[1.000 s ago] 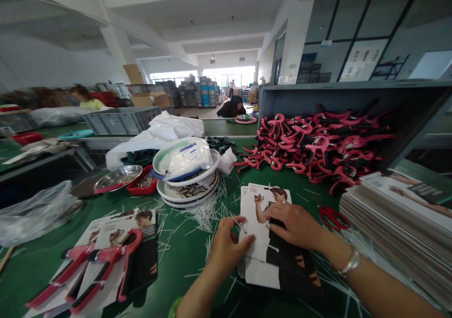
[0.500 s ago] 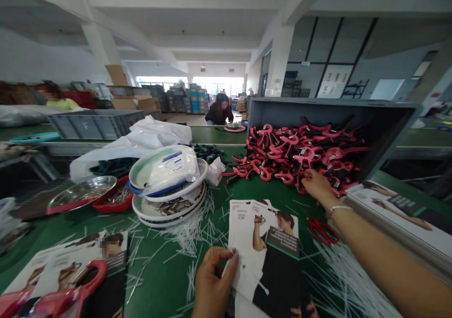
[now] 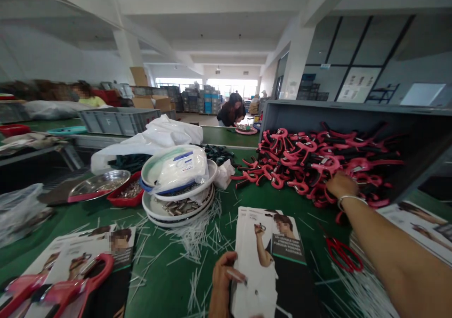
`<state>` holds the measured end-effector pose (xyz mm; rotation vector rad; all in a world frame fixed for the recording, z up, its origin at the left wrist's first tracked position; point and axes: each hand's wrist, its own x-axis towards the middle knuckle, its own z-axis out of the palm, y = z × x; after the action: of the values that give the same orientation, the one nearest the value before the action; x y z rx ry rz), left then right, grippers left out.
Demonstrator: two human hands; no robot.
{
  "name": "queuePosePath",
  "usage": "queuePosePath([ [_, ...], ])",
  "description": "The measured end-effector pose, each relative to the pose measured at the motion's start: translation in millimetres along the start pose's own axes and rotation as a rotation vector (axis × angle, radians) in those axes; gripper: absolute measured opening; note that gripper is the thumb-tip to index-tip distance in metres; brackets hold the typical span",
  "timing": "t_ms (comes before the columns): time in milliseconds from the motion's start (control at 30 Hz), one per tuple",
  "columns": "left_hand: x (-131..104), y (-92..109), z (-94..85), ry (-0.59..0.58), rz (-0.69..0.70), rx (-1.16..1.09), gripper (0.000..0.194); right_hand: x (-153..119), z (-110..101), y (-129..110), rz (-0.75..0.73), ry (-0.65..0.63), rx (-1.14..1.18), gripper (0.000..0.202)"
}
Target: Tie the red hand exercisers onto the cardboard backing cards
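Note:
My left hand (image 3: 226,282) pinches the left edge of printed cardboard cards (image 3: 259,256) near the bottom centre, its thumb lying on the top card. At the right, my right hand (image 3: 341,186) reaches into the heap of pink and black hand grips (image 3: 300,160) that spills from a tipped grey crate (image 3: 353,110). Its fingers are among the grips and slightly blurred, so what they hold is unclear. Red-handled scissors (image 3: 342,253) lie below my right forearm. White plastic ties (image 3: 192,235) are scattered over the green table (image 3: 169,280).
Stacked white trays (image 3: 178,214) hold metal parts and a plastic bag. A steel bowl (image 3: 102,186) and red tray (image 3: 125,195) stand left. Cards with pink grips (image 3: 70,287) lie front left; more cards (image 3: 420,224) are at right. A person (image 3: 231,110) sits beyond.
The view has turned left, shifting the scene rightward. My right hand has gone deeper into the grips. My left thumb now lies over the card's face instead of pinching at its edge.

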<state>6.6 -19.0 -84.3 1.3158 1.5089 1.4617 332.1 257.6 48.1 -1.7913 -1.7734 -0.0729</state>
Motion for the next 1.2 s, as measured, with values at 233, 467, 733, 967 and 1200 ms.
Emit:
queuePosePath([
  [233, -15.1, 5.4, -2.5, -0.005, 0.149, -0.04, 0.042, -24.4, -31.5, -62.6, -0.023, -0.021, -0.028, 0.032],
  [467, -19.1, 12.0, -3.1, 0.03, 0.221, 0.005, 0.037, -139.4, -51.6, -134.6, -0.331, -0.451, 0.215, 0.036],
  [733, -19.5, 20.3, -4.3, 0.051, 0.238, 0.024, 0.037, -218.1, -48.6, -139.0, -0.42, -0.467, 0.079, 0.039],
  [967, -13.0, 24.2, -14.6, -0.1, 0.132, -0.141, 0.039, -236.0, -63.5, -137.5, -0.438, -0.524, 0.051, 0.037],
  [1200, 15.2, 55.1, -30.7, -0.058, -0.043, -0.115, 0.039, -231.7, -63.2, -145.9, -0.549, -0.412, -0.002, 0.032],
])
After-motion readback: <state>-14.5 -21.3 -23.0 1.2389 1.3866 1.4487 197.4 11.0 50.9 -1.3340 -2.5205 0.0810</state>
